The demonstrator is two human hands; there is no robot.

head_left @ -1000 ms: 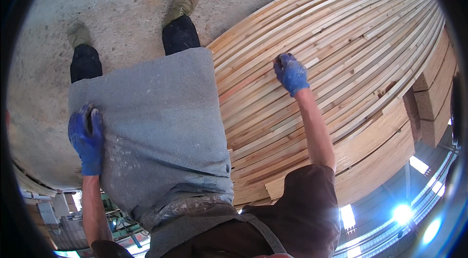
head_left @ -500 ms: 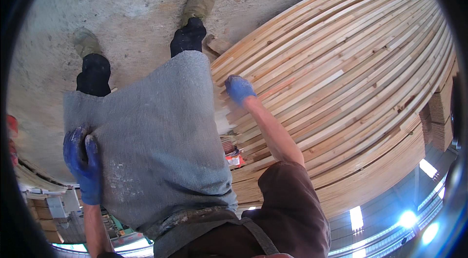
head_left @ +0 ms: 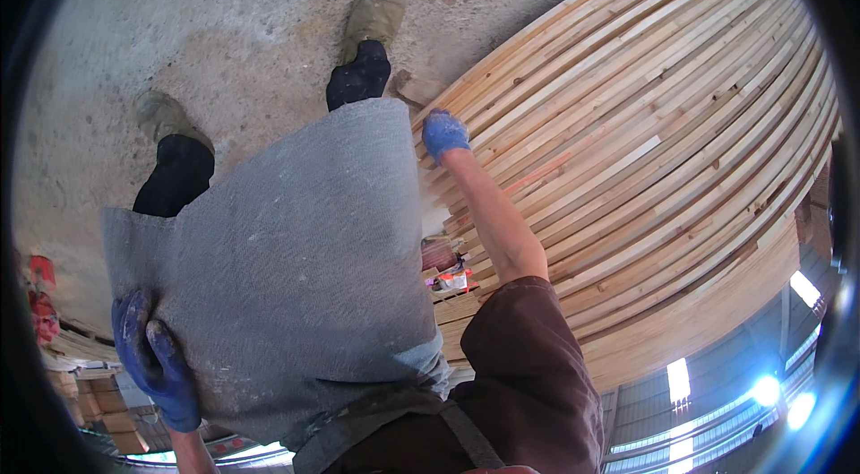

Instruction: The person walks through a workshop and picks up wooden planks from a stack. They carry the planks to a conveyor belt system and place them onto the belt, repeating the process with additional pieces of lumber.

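A: What just changed?
B: Your right hand [head_left: 445, 134] was over the middle of the wooden strips [head_left: 645, 148] a second ago; now it's at their left ends, near centre frame. Left hand [head_left: 159, 362] remains by the gray apron's [head_left: 305, 232] edge, lower left.
A: Meaning?
B: My read: the work in hand is now at the strip ends, not along their length.
A: Fingers?
B: Right: curled, fist-like; can't tell if they grip a strip. Left: loosely bent, thumb slightly apart, no object visible; can't tell if they pinch cloth.
A: Strips?
B: Side by side, centre to upper right.
A: Edges, room?
B: Watch the wood block [head_left: 418, 87] just above your right hand, and the red-and-white packet [head_left: 457, 280] below. Widest room: concrete floor [head_left: 242, 35], upper left, your shoes [head_left: 374, 12] on it.
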